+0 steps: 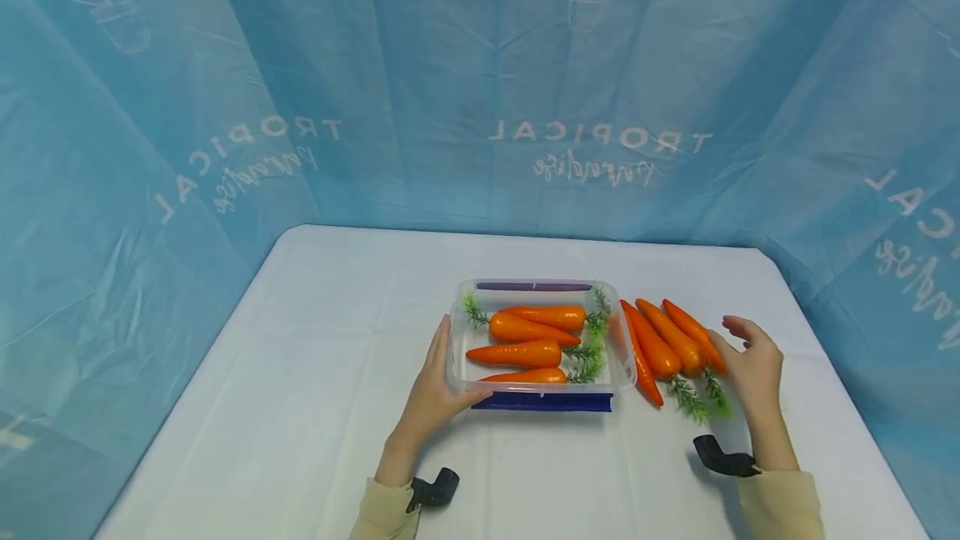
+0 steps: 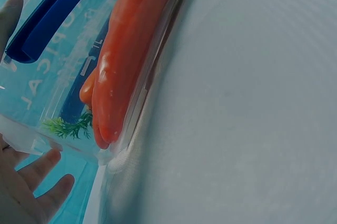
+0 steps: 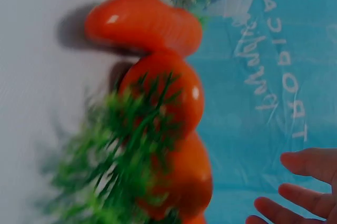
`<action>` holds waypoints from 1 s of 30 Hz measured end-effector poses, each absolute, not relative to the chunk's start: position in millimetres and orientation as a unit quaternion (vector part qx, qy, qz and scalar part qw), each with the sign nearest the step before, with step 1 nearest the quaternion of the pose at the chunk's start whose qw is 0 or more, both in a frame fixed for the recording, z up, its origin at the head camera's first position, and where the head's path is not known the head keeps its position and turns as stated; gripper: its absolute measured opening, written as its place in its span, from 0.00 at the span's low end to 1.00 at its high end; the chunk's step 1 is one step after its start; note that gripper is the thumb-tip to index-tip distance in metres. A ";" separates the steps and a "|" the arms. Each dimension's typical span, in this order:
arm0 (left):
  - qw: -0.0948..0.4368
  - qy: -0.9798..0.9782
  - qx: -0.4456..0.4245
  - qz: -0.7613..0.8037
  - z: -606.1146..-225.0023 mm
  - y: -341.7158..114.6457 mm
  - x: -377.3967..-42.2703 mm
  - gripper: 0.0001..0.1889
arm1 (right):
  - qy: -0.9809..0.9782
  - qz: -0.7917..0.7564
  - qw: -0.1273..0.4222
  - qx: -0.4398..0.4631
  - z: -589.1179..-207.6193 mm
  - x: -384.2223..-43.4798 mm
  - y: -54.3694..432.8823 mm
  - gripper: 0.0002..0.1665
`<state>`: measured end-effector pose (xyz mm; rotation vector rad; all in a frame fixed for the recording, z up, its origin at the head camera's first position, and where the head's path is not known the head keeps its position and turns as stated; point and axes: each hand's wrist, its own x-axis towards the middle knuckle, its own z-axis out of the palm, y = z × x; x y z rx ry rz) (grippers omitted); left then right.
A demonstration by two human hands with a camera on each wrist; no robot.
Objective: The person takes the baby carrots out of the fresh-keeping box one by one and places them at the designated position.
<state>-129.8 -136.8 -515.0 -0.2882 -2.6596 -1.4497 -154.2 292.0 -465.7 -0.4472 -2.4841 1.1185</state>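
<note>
Looks roughly half done: four carrots [image 1: 531,329] in the box [image 1: 551,387], four more on the desk [image 1: 322,373], left hand [image 1: 431,394] gripping the box, right hand [image 1: 759,367] relaxed, holding nothing.

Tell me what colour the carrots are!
Orange. The carrots show best in the head view.

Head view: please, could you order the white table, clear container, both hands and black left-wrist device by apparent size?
1. White table
2. Clear container
3. Left hand and right hand: too alike to rank
4. Black left-wrist device
</note>
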 end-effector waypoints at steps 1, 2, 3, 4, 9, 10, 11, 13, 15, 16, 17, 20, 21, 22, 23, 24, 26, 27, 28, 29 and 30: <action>0.051 -0.873 -0.095 -0.475 -514.9 -136.5 -130.0 0.63 | -0.882 0.405 0.190 -0.152 -463.5 -156.0 289.1 0.22; 0.052 -0.873 -0.096 -0.476 -514.7 -136.3 -130.3 0.63 | -0.880 0.410 0.190 -0.145 -461.4 -157.6 286.1 0.21; 0.052 -0.872 -0.095 -0.477 -514.6 -136.1 -130.5 0.63 | -0.880 0.413 0.190 -0.139 -459.5 -158.8 283.1 0.21; 0.052 -0.873 -0.095 -0.476 -514.8 -135.9 -130.7 0.63 | -0.879 0.416 0.191 -0.133 -457.6 -160.1 280.3 0.21; 0.045 -0.873 -0.092 -0.476 -516.3 -135.8 -131.2 0.63 | -0.883 0.424 0.181 -0.091 -450.6 -162.5 265.3 0.20; 0.044 -0.874 -0.091 -0.475 -516.7 -136.0 -131.2 0.63 | -0.884 0.425 0.179 -0.082 -449.8 -163.0 261.9 0.20; 0.041 -0.874 -0.089 -0.477 -516.7 -136.1 -131.2 0.63 | -0.885 0.427 0.170 -0.074 -448.9 -163.1 258.5 0.21; 0.038 -0.874 -0.086 -0.476 -516.5 -136.3 -131.2 0.64 | -0.885 0.432 0.160 -0.061 -447.1 -163.6 250.3 0.21; 0.037 -0.875 -0.084 -0.475 -515.8 -136.4 -130.9 0.64 | -0.886 0.437 0.148 -0.047 -444.5 -163.3 242.0 0.22; 0.038 -0.876 -0.085 -0.474 -515.5 -136.5 -130.9 0.64 | -0.885 0.442 0.143 -0.037 -443.0 -163.4 237.8 0.22; 0.038 -0.876 -0.085 -0.473 -515.1 -136.5 -130.9 0.64 | -0.883 0.449 0.138 -0.027 -441.6 -163.3 233.8 0.22; 0.041 -0.876 -0.087 -0.473 -514.3 -136.6 -130.7 0.64 | -0.879 0.458 0.133 0.002 -438.6 -163.4 221.8 0.22; 0.042 -0.876 -0.089 -0.473 -514.0 -136.6 -130.7 0.63 | -0.877 0.462 0.133 0.012 -438.3 -163.9 218.0 0.21; 0.041 -0.876 -0.088 -0.473 -514.1 -136.5 -130.8 0.63 | -0.875 0.465 0.135 0.021 -437.2 -164.3 213.5 0.21; 0.040 -0.875 -0.088 -0.474 -514.1 -136.5 -130.6 0.63 | -0.874 0.465 0.134 0.029 -437.0 -164.9 209.2 0.21; 0.040 -0.875 -0.088 -0.475 -514.2 -136.6 -130.5 0.63 | -0.875 0.463 0.134 0.036 -436.8 -165.5 204.8 0.21; 0.039 -0.874 -0.089 -0.475 -514.6 -136.8 -130.5 0.64 | -0.875 0.464 0.130 0.050 -436.3 -166.3 195.6 0.20; 0.039 -0.875 -0.090 -0.475 -514.7 -136.9 -130.5 0.64 | -0.873 0.466 0.128 0.058 -436.2 -166.7 191.2 0.20; 0.039 -0.875 -0.090 -0.474 -514.9 -137.0 -130.7 0.64 | -0.871 0.470 0.125 0.066 -435.9 -166.7 186.6 0.20; 0.039 -0.875 -0.091 -0.474 -514.9 -137.0 -130.7 0.64 | -0.867 0.480 0.112 0.069 -436.5 -166.8 182.4 0.20; 0.040 -0.875 -0.091 -0.474 -514.8 -137.1 -130.9 0.64 | -0.864 0.488 0.103 0.073 -436.6 -166.9 178.1 0.20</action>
